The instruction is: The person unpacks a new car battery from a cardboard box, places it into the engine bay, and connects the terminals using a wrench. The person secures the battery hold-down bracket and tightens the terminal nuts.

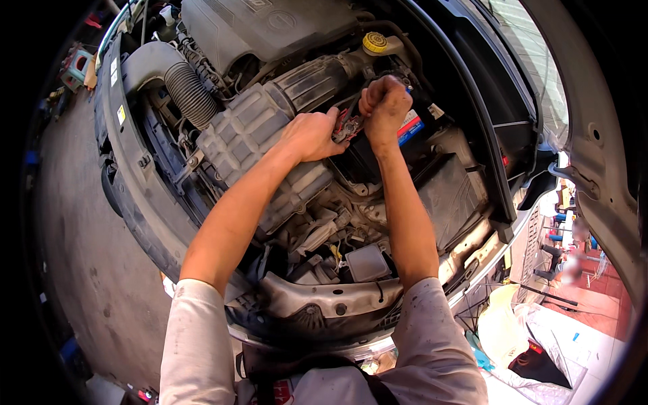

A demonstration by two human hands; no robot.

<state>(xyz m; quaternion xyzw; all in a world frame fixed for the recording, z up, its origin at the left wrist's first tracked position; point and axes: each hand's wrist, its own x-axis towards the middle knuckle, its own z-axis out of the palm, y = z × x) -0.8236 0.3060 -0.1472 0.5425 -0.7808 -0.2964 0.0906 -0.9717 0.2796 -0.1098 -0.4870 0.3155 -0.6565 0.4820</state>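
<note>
My left hand [312, 137] reaches over the ribbed grey plastic housing, its thumb and fingers closed about a battery terminal clamp [348, 127] with red parts. Just right of the clamp, my right hand [387, 108] is curled into a fist, knuckles up. Whatever its fingers grip is hidden. Both hands are over the near-left part of a black car battery [362, 162], which carries a red and blue label [410, 128]. The right wrist passes in front of the battery and hides part of it.
A grey box-shaped air filter housing [244, 125] and a corrugated hose [191, 96] lie to the left. Beyond are the engine cover [270, 30] and a yellow cap [374, 43]. The metal front edge [331, 300] of the bay runs below my forearms. A raised panel [587, 135] stands right.
</note>
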